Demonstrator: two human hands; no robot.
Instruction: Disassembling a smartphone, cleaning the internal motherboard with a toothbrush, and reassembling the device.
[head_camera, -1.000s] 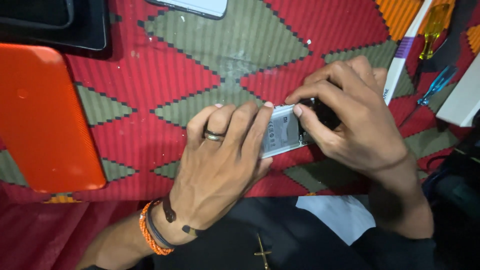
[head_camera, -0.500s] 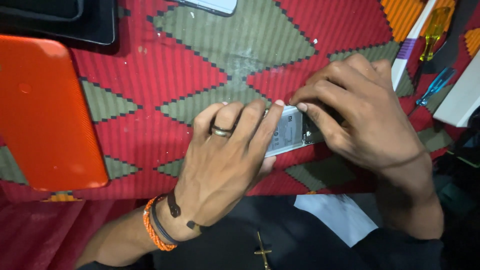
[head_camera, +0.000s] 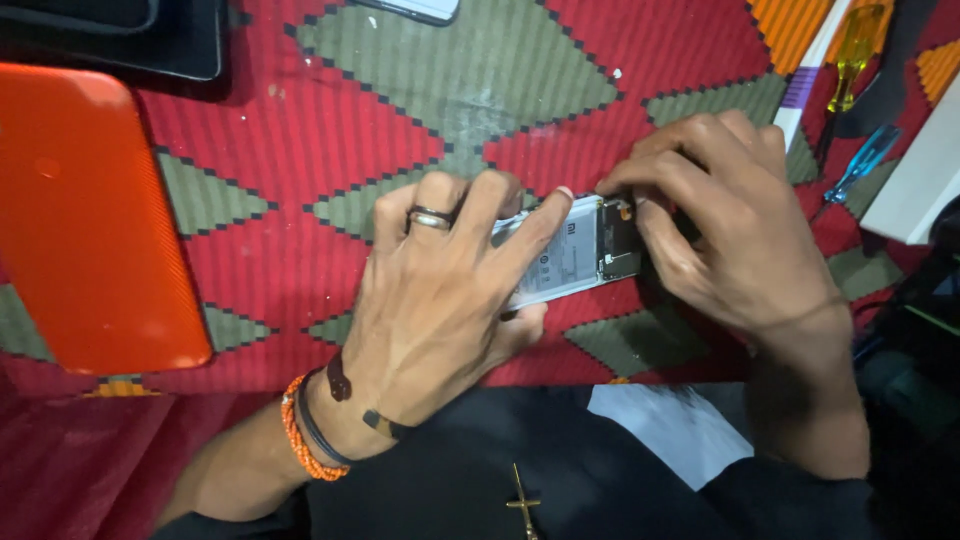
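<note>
Head cam, my only view: sits above the work, looks nearly straight down, close in. Patterned cloth (head_camera: 400, 120) fills the frame; left hand (head_camera: 440, 300) and right hand (head_camera: 730, 230) sit centre, forearms enter from bottom edge. No 2nd view, so no shared area.
</note>
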